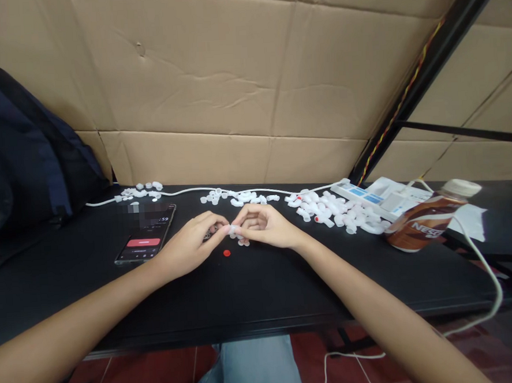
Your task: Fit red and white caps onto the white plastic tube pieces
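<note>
Over the middle of the black table, my left hand (198, 236) and my right hand (264, 225) meet fingertip to fingertip. Both pinch one small white plastic piece (233, 230) between thumbs and forefingers. Its exact shape is mostly covered by the fingers. Just below, a small red disc (227, 253) lies on the table. A few small whitish discs (244, 243) sit under my right hand, partly hidden by it. Behind the hands is a loose group of white plastic pieces (243, 198). To the right spreads a larger heap of similar curved white pieces (330, 209), with a few red spots among them.
A lit phone (148, 235) lies left of my hands, near another small group of white pieces (141, 191). At far left stands a dark backpack (23, 148). A Nescafé bottle (429, 218), a blue-white box (363, 197) and a white cable (488, 264) occupy the right. Cardboard (214, 78) walls the back.
</note>
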{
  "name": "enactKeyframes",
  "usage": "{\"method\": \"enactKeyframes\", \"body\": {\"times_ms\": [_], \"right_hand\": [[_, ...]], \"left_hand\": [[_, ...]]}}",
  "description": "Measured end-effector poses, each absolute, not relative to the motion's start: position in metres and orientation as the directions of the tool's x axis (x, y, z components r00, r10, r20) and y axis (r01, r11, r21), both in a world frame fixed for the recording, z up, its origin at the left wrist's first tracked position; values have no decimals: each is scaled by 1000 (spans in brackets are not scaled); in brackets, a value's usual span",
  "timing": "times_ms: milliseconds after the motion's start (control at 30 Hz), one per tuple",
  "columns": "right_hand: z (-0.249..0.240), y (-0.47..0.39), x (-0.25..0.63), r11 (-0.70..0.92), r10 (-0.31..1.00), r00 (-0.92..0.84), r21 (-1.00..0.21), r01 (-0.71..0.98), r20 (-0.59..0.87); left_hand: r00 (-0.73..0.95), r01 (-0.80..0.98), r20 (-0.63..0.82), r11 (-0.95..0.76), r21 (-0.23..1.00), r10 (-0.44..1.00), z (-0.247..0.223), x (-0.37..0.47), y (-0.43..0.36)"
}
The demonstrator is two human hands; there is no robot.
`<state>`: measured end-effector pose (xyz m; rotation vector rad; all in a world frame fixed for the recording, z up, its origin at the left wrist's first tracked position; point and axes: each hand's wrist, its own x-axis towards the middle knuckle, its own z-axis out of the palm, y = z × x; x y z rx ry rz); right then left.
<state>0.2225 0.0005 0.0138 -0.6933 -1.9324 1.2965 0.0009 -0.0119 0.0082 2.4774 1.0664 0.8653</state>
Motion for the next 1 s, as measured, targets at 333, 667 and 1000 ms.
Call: {"method": "enactKeyframes", "body": {"times_ms": [333, 667, 1000], "right_hand": [[15, 1, 223, 316, 742, -632, -948, 35, 224], [17, 0, 222, 135, 725, -687, -989, 65, 53], [17, 23, 259, 471, 835, -303, -314, 824, 459]], "left_hand": [[568, 497, 428, -708, 501, 702, 8, 2, -10], [663, 471, 435, -792, 389, 608, 9, 1, -12], [680, 621, 361, -763, 177, 638, 3, -2, -12]]}}
